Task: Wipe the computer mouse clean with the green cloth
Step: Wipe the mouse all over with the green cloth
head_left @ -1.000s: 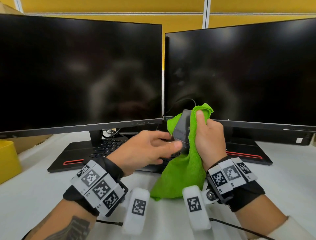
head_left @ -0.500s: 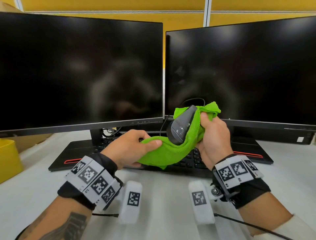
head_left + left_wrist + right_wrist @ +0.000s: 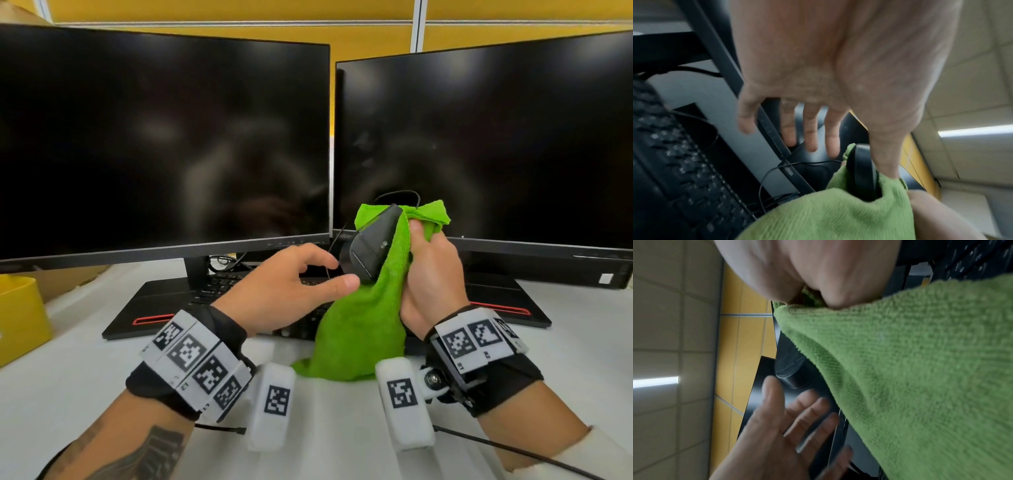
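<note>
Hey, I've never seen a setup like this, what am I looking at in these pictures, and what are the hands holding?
No machine: a person wears a head camera and one on each wrist. The head view looks down at a white desk with two dark monitors, a keyboard and a yellow box. The right hand grips a green cloth wrapped behind a black mouse, lifted off the desk. The left hand is open beside it, thumb near the cloth. The wrist views show the same from close up.
</note>
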`<state>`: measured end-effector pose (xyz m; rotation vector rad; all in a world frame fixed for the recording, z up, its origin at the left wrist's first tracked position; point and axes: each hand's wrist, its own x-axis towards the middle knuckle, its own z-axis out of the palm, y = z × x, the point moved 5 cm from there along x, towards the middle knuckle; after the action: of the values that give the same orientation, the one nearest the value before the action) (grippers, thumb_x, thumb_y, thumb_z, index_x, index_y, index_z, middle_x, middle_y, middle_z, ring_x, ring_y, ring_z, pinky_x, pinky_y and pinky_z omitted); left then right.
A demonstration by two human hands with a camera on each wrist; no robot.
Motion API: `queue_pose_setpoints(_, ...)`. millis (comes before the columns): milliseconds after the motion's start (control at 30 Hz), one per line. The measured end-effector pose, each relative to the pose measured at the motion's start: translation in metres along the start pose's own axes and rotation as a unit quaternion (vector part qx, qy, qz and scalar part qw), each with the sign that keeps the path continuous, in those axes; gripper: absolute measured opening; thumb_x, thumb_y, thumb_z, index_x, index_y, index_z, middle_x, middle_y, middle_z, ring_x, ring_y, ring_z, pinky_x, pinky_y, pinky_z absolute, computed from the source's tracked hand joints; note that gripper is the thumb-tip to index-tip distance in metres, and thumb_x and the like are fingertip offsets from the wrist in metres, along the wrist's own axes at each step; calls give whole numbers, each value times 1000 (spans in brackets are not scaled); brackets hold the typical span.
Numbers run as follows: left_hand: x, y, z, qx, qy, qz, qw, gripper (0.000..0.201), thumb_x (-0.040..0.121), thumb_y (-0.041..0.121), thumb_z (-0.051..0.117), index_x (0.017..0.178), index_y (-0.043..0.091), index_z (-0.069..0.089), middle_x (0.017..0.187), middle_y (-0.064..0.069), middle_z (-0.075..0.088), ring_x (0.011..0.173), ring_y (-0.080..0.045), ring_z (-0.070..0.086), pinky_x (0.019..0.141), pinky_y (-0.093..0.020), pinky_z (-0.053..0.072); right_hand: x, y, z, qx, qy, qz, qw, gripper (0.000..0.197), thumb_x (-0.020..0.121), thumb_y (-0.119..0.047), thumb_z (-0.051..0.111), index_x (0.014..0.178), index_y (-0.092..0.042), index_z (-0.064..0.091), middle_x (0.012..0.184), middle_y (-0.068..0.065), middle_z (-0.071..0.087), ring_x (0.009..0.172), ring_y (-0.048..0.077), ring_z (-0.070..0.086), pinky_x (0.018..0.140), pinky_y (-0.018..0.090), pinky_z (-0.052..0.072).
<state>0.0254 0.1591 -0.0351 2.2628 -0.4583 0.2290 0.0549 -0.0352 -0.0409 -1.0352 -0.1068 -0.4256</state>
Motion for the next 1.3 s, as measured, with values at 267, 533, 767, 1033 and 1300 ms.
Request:
queue_pose_setpoints(267, -6, 22, -3, 42, 71, 32, 996, 63, 66, 76, 79, 62, 16, 60, 48, 9, 62, 44, -3, 54, 56, -24, 46, -8, -9, 12, 46, -35, -35, 998, 20, 110, -21, 47, 117, -13, 64, 98, 6, 75, 100, 28, 74, 100, 57, 57)
queue_pose_setpoints(533, -1, 20, -8, -120, 86, 51, 988, 33, 84, 45, 82, 104, 21, 74, 84, -5, 79, 68, -24, 79, 66, -30, 59, -17, -5, 17, 56, -100, 40, 993, 31, 111, -21, 43, 133, -7, 59, 126, 25, 71, 112, 43, 71, 97, 63, 56)
queue_pose_setpoints(767, 2, 10, -10, -142, 119, 42, 982, 17, 89, 26, 83, 102, 16, 77, 72, -9, 80, 74, -29, 81, 83, -50, 66, -15, 5, 16, 148, -114, 127, 974, 47, 110, -38, 39, 142, -10, 58, 136, 25, 66, 123, 47, 65, 101, 70, 50)
queue_pose_setpoints(1033, -1, 14, -10, -224, 142, 45, 963, 13, 90, 20, 81, 101, 17, 76, 79, -7, 80, 73, -20, 79, 75, -34, 67, -26, 10, 30, 95, -211, 136, 963, 41, 108, -29, 44, 146, -17, 54, 140, 18, 66, 129, 42, 63, 102, 67, 50)
queue_pose_setpoints(1300, 0, 9, 7, -312, 18, 5, 950, 9, 105, 26, 60, 100, 18, 62, 103, -13, 72, 81, -23, 73, 92, -49, 64, -21, 10, 21, 32, -130, 104, 986, 34, 106, -24, 53, 121, 1, 70, 118, 29, 73, 109, 45, 72, 96, 66, 55)
